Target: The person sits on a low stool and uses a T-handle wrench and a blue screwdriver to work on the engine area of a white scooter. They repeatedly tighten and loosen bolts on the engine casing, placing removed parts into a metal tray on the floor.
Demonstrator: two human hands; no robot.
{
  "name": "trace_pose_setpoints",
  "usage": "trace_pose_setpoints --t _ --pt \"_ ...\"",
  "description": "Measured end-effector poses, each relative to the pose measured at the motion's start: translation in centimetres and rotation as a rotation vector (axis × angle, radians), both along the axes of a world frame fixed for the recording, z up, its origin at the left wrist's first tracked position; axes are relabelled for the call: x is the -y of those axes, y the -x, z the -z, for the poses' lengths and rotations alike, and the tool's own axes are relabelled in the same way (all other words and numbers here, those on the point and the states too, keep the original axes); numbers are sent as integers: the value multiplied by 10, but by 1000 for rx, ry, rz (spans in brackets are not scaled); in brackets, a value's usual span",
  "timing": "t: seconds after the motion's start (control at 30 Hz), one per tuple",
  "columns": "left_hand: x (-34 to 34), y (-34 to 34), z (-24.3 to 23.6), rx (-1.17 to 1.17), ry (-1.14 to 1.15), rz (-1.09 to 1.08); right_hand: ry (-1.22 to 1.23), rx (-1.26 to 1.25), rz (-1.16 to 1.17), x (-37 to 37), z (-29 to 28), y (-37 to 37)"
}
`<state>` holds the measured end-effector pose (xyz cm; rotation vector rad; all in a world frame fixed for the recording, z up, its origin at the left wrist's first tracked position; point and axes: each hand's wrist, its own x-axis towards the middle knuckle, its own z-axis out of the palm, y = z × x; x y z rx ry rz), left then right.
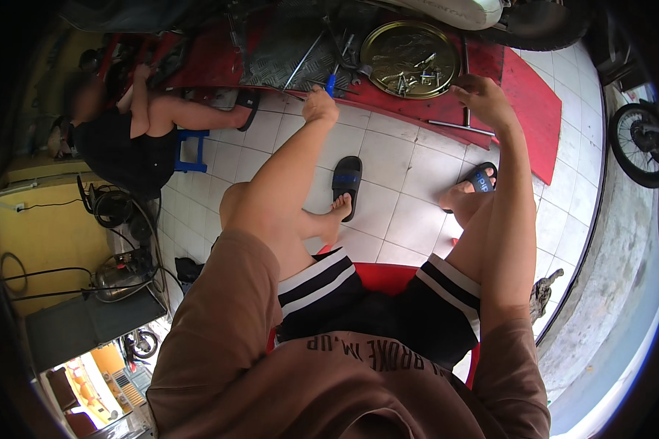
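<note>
Now our left hand (321,107) grasps the driver (331,85) at the bench's edge; our right hand (488,104) bends loosely over the T-bar (458,127), contact unclear, beside the tray (385,48). We judge tools are being picked; next needs a sure right hold.

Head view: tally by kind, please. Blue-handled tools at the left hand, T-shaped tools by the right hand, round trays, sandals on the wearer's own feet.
Blue-handled tool: 1
T-shaped tool: 1
Round tray: 1
Sandals: 2
Total: 5
</note>
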<state>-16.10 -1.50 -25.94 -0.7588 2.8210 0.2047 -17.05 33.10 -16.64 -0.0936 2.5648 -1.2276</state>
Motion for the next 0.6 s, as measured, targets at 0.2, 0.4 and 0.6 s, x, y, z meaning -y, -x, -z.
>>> trace_pose_setpoints --t 0.2,0.4,0.6 --pt "12 -5 -11 90 54 191 -32 11 37 -8 -9 4" --pt "14 -35 -56 599 -544 -55 -43 66 -67 8 -2 -6" --pt "-49 -101 -125 571 -1379 -379 -92 457 -464 70 -28 -34"
